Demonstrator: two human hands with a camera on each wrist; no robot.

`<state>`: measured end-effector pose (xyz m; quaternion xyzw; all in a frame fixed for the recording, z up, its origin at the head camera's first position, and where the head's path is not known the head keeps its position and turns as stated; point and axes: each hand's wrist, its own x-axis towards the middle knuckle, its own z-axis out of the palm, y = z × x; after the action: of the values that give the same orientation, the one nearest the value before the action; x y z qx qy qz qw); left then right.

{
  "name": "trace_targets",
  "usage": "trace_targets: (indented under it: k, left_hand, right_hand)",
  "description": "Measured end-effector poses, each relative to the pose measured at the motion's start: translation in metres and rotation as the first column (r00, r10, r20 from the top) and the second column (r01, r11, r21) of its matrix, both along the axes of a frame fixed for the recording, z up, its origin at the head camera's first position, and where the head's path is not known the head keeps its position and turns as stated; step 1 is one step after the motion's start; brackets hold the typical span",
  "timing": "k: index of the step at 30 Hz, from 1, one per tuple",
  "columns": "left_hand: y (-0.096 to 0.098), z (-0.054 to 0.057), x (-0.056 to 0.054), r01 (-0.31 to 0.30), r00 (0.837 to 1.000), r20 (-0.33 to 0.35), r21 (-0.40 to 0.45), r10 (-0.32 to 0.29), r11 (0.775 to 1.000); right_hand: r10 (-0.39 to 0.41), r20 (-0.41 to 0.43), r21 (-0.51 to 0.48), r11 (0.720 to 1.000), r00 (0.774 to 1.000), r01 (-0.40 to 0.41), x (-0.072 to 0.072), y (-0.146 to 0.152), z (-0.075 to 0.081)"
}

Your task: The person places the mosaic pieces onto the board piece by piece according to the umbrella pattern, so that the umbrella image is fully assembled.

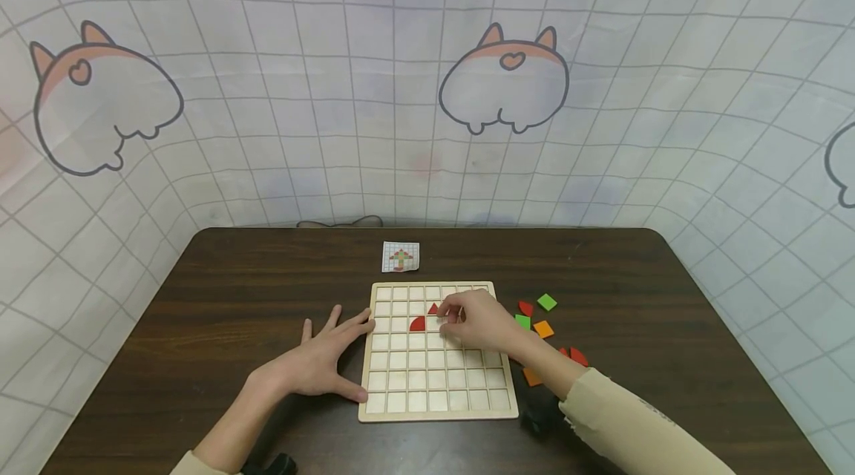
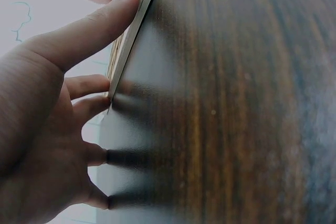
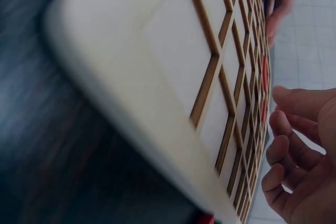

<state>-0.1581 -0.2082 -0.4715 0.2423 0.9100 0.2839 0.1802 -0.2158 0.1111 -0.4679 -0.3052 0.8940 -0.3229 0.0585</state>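
Note:
A pale wooden grid board lies on the table. On it sit a red quarter-circle piece and a small red triangle piece. My left hand steadies the board's left edge, thumb near the front corner and other fingers spread farther up; the left wrist view shows the thumb on the rim. Over the board's upper middle is my right hand, its fingertips right beside the triangle. In the right wrist view its fingers are loosely bent, with no piece showing between thumb and forefinger.
A small pattern card lies behind the board. To the right are scattered loose pieces: green squares, an orange square and red quarter-circles, some partly behind the right forearm. A patterned white curtain hangs beyond the dark table.

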Motion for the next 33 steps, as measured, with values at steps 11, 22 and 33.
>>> trace_targets:
  k: [11, 22, 33]
  left_hand:
    - [0.000, 0.000, -0.001, 0.002, 1.000, 0.002, -0.002, -0.002, 1.000]
    - [0.000, -0.001, -0.001, -0.003, 1.000, 0.001, -0.004, 0.003, 1.000]
    - [0.000, 0.000, -0.001, -0.003, 1.000, 0.001, -0.003, 0.003, 1.000]
  right_hand:
    - [-0.029, 0.017, -0.043, 0.999, 0.999, 0.030, 0.007, 0.038, 0.001]
    - [-0.099, 0.055, -0.069, 0.992, 0.994, 0.103, 0.009, 0.075, 0.003]
    - [-0.265, 0.065, -0.081, 0.960, 0.962, 0.269, -0.003, 0.121, 0.000]
